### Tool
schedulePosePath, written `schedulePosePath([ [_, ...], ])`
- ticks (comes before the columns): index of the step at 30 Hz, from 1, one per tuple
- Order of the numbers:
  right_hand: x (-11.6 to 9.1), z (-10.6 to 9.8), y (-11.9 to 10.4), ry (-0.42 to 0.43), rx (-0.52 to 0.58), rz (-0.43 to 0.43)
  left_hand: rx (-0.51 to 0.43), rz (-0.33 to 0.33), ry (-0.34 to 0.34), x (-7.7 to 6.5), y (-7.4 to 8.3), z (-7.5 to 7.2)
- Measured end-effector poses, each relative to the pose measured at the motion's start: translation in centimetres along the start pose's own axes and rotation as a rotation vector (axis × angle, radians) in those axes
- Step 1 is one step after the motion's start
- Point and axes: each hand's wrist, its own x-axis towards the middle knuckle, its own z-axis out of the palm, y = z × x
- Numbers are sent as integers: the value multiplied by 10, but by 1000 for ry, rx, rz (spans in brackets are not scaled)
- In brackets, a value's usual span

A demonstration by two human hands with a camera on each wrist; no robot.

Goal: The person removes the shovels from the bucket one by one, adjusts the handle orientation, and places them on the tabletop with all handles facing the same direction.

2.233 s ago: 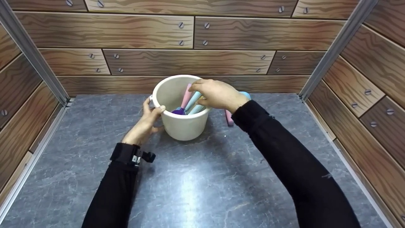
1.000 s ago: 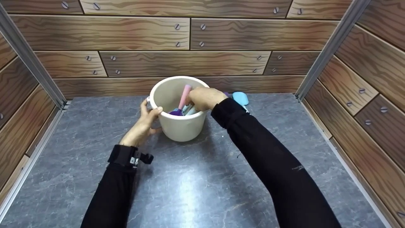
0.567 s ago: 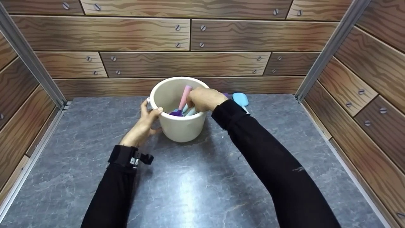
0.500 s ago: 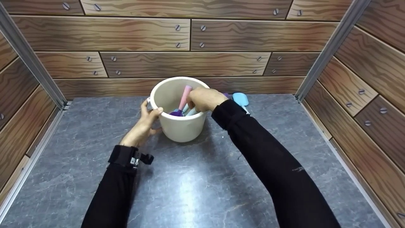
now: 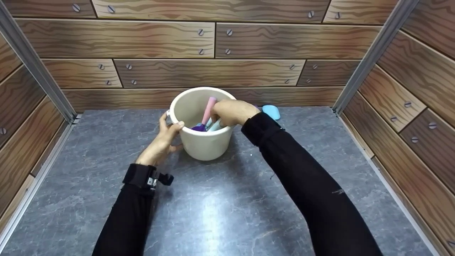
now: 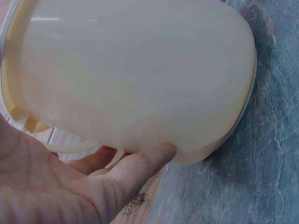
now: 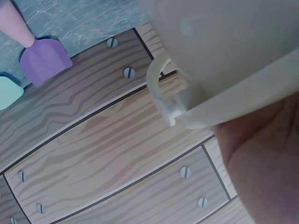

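Because the bucket (image 5: 206, 147) likely needed steadying, the left hand (image 5: 161, 138) was clamped on it while the right hand (image 5: 234, 111) reached inside, its grip too hidden to tell.

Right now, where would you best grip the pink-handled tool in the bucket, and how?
Likely the upper end of its pink handle, pinched from above and left: it leans upward in the bucket, purple end down, and the right hand crowds its right.
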Motion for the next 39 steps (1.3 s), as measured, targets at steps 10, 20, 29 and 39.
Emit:
schedulePosePath([
  [10,4,9,14,101,183,-154,-10,-1,1,-1,1,1],
  [20,0,18,22,236,350,-212,2,-10,-1,0,1,0],
  [29,-3,22,23,348,358,-230,29,-14,-15,-1,1,-3],
  [39,-15,14,20,423,424,-227,14,-6,-12,-1,2,-1],
])
